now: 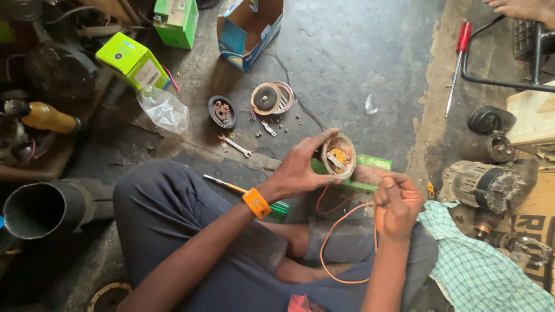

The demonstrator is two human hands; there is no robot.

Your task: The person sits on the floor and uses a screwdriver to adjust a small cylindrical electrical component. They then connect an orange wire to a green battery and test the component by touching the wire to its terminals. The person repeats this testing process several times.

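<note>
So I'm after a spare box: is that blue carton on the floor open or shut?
Open. The blue carton lies with its flaps spread, and its brown inside shows; no contents are visible in it.

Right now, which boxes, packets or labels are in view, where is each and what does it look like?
Lime-green box: upper left, tilted, with a white label.
Green box: top edge, upright, with a pale label.
Blue carton: top centre, open, lying on the floor.
Clear plastic bag: beside the lime-green box, crumpled.
Flat green box: under the left hand and right hand.
</note>
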